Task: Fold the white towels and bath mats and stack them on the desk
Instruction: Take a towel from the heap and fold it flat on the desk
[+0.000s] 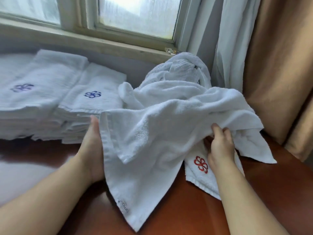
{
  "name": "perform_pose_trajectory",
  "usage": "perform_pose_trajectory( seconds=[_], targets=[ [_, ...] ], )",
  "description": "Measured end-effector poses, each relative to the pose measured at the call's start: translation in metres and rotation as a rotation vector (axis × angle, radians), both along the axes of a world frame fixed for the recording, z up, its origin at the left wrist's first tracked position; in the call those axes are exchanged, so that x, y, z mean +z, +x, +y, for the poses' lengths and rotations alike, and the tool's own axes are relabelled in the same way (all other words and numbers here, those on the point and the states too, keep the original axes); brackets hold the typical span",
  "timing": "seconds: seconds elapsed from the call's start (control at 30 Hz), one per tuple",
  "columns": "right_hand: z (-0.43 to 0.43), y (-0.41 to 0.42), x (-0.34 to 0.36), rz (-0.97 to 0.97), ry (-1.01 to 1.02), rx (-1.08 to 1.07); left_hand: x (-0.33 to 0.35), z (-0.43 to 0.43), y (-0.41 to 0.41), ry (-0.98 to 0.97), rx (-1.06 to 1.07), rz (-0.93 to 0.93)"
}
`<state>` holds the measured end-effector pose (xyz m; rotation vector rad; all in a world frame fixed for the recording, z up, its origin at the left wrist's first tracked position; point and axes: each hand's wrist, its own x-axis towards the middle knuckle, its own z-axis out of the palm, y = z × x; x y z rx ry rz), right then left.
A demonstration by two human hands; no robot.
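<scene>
Held mid-frame above the counter [186,209]: towel [152,133], unfolded, long axis left–right between the hands. Left hand [94,141] grips the left hem, fingers hidden behind cloth; right hand [220,145] clutches a bunched fold. Folded stacks [76,99] upper left, nearer left hand.

The towel [152,133] was white terry cloth, matt and nubbly with looped pile, edged by a flatter woven hem; a red emblem [200,164] was stitched thread; the heap [177,78] behind was the same soft cloth, one piece waffle-textured; the folded stacks [50,99] looked thinner and finely ribbed, though blur left that uncertain; the desk [194,209] was reddish-brown wood, smooth and glossy; the window frame [118,43] was pale painted wood, matt and scuffed; its latch [171,50] was shiny metal; the brown curtain [279,65] was smooth cloth with a faint sheen.
</scene>
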<state>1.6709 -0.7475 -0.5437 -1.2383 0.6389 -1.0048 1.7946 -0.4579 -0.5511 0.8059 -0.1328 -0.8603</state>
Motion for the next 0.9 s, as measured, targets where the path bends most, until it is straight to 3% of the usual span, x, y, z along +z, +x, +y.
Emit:
perform_pose_trajectory(
  seconds=[0.13,0.3,0.37,0.47,0.53,0.63,0.7,0.73,0.8,0.9],
  targets=[
    [0.012,0.001,0.005,0.218,-0.173,-0.008,0.021,0.016,-0.030,0.209,-0.171,-0.232],
    [0.030,-0.003,0.042,0.445,-0.367,-0.030,0.042,0.014,-0.054,0.456,0.048,-0.397],
    [0.045,-0.011,0.060,0.344,-0.464,0.057,0.055,0.021,-0.057,0.451,0.109,-0.428],
    [0.074,-0.031,0.080,-0.042,-0.565,0.226,0.072,0.041,-0.053,0.439,0.268,-0.439],
    [0.088,-0.040,0.073,-0.058,-0.559,0.324,0.078,0.056,-0.049,0.571,0.410,-0.511],
    [0.104,-0.049,0.049,0.351,-0.247,0.502,0.075,0.069,-0.051,1.113,0.532,-0.793],
    [0.111,-0.056,0.039,0.663,-0.127,0.640,0.066,0.065,-0.065,1.317,0.628,-1.038],
    [0.111,-0.059,0.037,0.748,-0.193,0.639,0.061,0.061,-0.073,1.304,0.675,-1.185],
    [0.108,-0.063,0.035,0.690,-0.436,0.468,0.049,0.049,-0.085,1.134,0.655,-1.444],
    [0.096,-0.072,0.038,0.515,-0.853,0.037,0.033,0.023,-0.097,0.997,0.371,-1.592]
  ],
)
